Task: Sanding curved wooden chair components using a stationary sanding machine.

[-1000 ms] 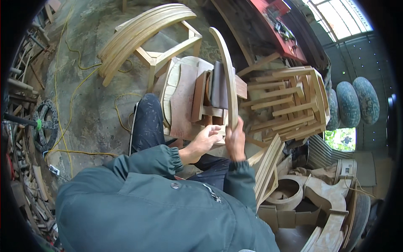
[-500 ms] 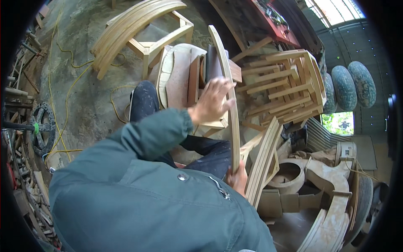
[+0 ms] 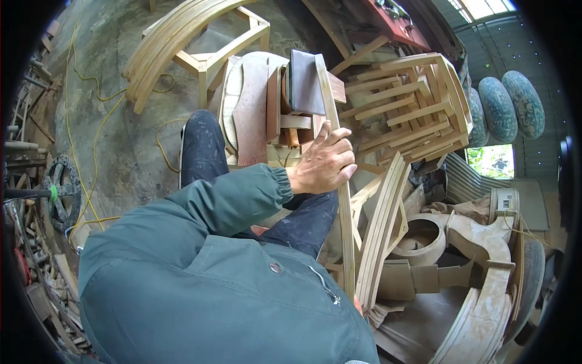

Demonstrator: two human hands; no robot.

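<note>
One strip (image 3: 345,224) slants beside your right leg (image 3: 303,224), so steady its near end while your left hand (image 3: 323,164) lies over it, fingers loosely spread; your mostly hidden right hand's (image 3: 358,306) fingers I cannot tell.

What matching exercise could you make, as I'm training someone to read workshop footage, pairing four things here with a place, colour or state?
Things
1. Left hand
2. Yellow cord
3. Spoked wheel
4. Three rounded shapes beside the wall

Descriptions
A. Has a green band near its centre
B. Blue-green in colour
C. Across the curved wooden strip
D. Lying in loops and lines on the floor

Pairs: 1-C, 2-D, 3-A, 4-B
</note>
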